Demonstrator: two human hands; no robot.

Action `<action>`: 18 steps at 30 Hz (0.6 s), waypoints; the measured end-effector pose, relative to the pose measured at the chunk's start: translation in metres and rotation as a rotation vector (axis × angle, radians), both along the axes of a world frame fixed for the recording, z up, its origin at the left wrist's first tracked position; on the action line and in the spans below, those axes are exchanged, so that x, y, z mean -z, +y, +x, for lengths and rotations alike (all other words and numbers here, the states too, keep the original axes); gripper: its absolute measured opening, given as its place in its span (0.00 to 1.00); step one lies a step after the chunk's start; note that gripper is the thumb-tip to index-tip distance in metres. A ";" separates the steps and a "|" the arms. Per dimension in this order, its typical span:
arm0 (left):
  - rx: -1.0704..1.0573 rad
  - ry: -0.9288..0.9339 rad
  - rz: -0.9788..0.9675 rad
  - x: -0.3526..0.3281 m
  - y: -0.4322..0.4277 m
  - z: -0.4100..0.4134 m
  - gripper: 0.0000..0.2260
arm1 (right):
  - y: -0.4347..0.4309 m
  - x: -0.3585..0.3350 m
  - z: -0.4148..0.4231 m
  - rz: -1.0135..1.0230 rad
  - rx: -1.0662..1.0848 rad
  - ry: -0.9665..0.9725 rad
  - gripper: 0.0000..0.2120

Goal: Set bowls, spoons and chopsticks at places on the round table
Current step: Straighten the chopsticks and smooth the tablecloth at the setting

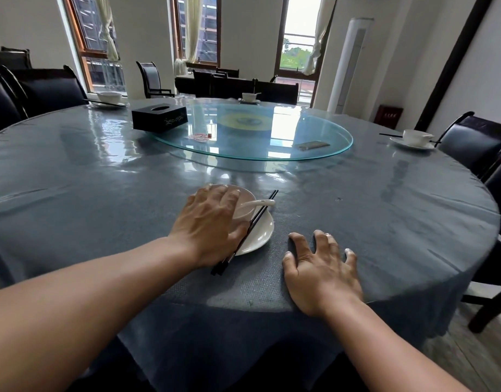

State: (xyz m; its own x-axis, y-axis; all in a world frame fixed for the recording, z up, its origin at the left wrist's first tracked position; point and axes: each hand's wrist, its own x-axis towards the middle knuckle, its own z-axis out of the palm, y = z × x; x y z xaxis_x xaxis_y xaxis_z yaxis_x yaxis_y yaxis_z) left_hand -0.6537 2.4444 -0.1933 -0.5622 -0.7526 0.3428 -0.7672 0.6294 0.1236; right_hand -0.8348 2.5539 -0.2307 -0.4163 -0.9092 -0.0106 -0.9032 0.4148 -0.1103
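Near the worktop's (102,193) front edge, the bowl (245,206) is being gripped by the left hand (212,222), fingers (223,193) curled over it. Chopsticks (255,219) are lying diagonally against its thumb, and the right hand (320,273) is being pressed flat, fingers apart.

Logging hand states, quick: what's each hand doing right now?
Left hand: holds the bowl, fingers curved over it.
Right hand: open, flat on the table.
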 end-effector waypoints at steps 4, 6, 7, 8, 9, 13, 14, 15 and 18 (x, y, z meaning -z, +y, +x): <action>0.094 0.146 -0.329 -0.002 0.013 0.004 0.17 | 0.000 0.001 0.000 0.001 -0.003 -0.003 0.28; 0.139 0.196 -0.378 -0.002 0.021 0.009 0.12 | 0.000 0.000 0.000 -0.002 -0.005 -0.007 0.27; 0.129 0.205 -0.342 -0.001 0.026 0.011 0.13 | 0.000 0.000 0.000 -0.002 -0.005 -0.006 0.27; 0.110 0.216 -0.298 0.001 0.029 0.012 0.14 | 0.000 0.000 -0.001 -0.003 -0.004 -0.004 0.27; 0.088 0.234 -0.263 0.005 0.032 0.014 0.15 | 0.000 0.000 0.000 -0.002 -0.006 -0.002 0.27; 0.008 0.241 -0.146 0.017 0.043 0.018 0.15 | 0.000 0.001 -0.001 -0.010 -0.006 -0.002 0.27; -0.004 0.234 -0.105 0.020 0.045 0.018 0.16 | -0.001 0.002 -0.002 -0.011 -0.006 -0.002 0.27; -0.009 0.242 -0.066 0.023 0.048 0.018 0.16 | -0.001 0.002 -0.002 -0.012 -0.006 -0.002 0.27; -0.004 0.343 0.039 0.026 0.054 0.012 0.14 | 0.000 0.002 -0.001 -0.009 -0.003 0.001 0.27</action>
